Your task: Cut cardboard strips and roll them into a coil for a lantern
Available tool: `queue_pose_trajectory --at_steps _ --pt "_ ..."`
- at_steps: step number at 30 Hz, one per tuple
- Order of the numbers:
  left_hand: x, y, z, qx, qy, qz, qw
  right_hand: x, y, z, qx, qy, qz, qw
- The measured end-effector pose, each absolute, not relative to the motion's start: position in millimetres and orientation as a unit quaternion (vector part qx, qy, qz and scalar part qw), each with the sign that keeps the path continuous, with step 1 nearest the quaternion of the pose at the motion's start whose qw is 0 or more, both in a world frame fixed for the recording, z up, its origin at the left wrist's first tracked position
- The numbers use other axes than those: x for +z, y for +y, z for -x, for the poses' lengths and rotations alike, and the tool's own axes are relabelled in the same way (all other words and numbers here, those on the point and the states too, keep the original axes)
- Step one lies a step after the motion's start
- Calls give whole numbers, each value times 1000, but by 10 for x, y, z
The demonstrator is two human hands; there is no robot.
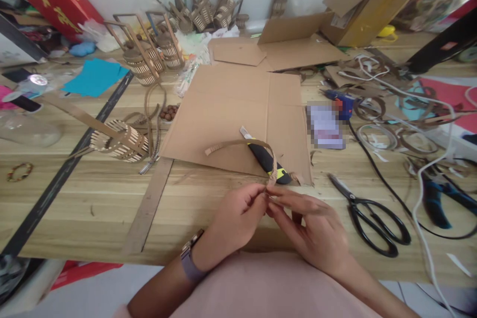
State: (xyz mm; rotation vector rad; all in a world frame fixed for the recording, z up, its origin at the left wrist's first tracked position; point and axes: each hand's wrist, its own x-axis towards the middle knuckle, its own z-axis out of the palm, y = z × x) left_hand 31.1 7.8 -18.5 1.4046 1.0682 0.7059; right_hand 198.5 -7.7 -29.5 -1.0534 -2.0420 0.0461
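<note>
Near the table's front edge, my left hand (242, 213) and my right hand (311, 221) meet with fingertips pinched together. Between them is the lower end of a curved brown cardboard strip (275, 161), which arches up and to the left. Its gripped end is mostly hidden by my fingers. Both hands are closed on the strip. Just beyond them a black and yellow utility knife (261, 156) lies with its blade out on a flat cardboard sheet (219, 104), and the strip passes over it. To the right rest black-handled scissors (368, 218).
At left stands a small woven cardboard basket (121, 141) with a long strip. Similar baskets (145, 57) line the back. On the right lie a blue glue gun (341, 102), pliers (443, 196), a white cable (421, 194) and rolled strips. A long black ruler-like bar (48, 194) crosses the left side.
</note>
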Motion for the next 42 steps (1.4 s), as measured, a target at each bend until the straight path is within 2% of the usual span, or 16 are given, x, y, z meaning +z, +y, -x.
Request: queue_pose_trajectory --at_steps 5,11,16,23,31,42 --pt "-201 61 -323 311 466 -603 568 -315 -84 -1980 -23 -821 415 392" --pt "-231 49 -316 322 448 -587 592 -248 -114 -1982 8 -804 451 387" --pt "-213 68 -304 306 448 -594 593 -276 -85 -2004 15 -820 409 400" --pt "-200 56 -318 310 465 -608 564 -328 -64 -1976 -50 -819 414 395" --pt "-161 58 -326 309 483 -607 551 -280 -108 -1968 8 -798 457 392" --pt "-177 58 -311 322 458 -621 548 -272 -69 -1964 -8 -810 432 397"
